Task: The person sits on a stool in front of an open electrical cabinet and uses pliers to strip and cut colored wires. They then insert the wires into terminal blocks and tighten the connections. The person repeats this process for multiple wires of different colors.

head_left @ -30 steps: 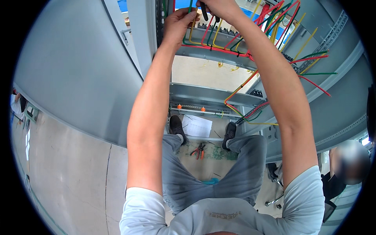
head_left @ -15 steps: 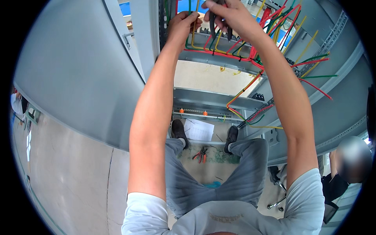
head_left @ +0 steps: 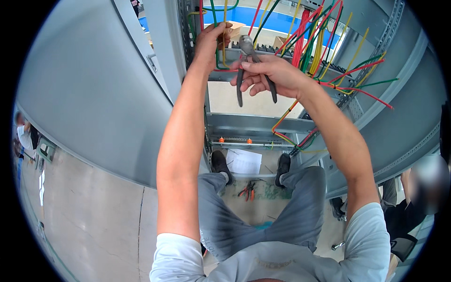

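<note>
My right hand [head_left: 279,73] holds a cable cutter [head_left: 246,45], its stubby metal head pointing away from me and its two dark handles spread apart. The thumb lies over one handle while the fingers curl beneath. At the cabinet's upper left, my left hand [head_left: 209,44] is closed around a yellow wire [head_left: 224,54], with thumb and fingertips at its upper stretch. A green wire [head_left: 216,58] runs upright close beside that hand. Further right rises a thick bundle of red wires [head_left: 299,49], green and yellow wires among them.
A grey cabinet door [head_left: 98,89] stands at the left. Loose wire ends [head_left: 383,61] stick out at the right. Below, paper sheets [head_left: 244,162] lie between my shoes, and red-handled pliers [head_left: 248,190] rest on the floor. Another person [head_left: 416,211] is at the lower right.
My right hand has come down toward me with the cutter, whose head now shows in full. The left hand has stayed up by the yellow wire, shifting slightly left. The view has tilted a little.
</note>
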The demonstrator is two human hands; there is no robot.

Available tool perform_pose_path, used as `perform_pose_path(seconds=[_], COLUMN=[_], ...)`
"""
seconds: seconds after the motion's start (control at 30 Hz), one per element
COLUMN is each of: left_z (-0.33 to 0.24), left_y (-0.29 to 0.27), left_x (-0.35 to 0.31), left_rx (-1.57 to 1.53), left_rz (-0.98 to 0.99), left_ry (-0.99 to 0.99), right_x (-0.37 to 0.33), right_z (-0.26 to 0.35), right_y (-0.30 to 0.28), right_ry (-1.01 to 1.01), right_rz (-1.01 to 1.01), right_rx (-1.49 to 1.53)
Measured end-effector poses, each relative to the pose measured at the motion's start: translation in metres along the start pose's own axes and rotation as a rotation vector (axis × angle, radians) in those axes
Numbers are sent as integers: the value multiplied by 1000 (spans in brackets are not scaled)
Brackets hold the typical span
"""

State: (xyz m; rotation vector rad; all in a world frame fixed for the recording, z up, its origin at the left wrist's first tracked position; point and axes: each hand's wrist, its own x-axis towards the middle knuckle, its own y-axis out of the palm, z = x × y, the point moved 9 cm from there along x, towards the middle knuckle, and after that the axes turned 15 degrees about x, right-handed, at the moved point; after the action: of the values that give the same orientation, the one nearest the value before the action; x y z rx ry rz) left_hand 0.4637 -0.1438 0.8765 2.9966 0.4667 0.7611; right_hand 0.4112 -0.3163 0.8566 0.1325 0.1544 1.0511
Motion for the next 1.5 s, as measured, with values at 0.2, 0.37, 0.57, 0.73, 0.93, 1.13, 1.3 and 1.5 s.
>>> perform_pose_path(seconds=[0.2, 0.37, 0.57, 0.73, 0.93, 1.13, 1.3, 1.5], left_z=[4, 1, 7, 8, 15, 13, 12, 10], left_y=[2, 4, 2, 5, 6, 8, 4, 9], left_x=[7, 7, 15, 23, 24, 23, 20, 20], left_rx=[19, 61, 54, 56, -42, -44, -36, -54], left_rz=[13, 6, -6, -4, 7, 15, 0, 25], left_ry=[-11, 17, 30, 15, -21, -27, -37, -27], right_x=[-54, -164, -299, -317, -332, -327, -288, -221], right_z=[-139, -252, -389, -391, -431, -441, -368, -290], right_y=[-23, -14, -5, 33, 11, -10, -2, 28], right_ry=[318, 532, 694, 480, 730, 681, 573, 425], right_rz=[-34, -4, -31, 161, 81, -36, -70, 5], right_rx=[183, 186, -140, -493, -213, 258, 258, 505])
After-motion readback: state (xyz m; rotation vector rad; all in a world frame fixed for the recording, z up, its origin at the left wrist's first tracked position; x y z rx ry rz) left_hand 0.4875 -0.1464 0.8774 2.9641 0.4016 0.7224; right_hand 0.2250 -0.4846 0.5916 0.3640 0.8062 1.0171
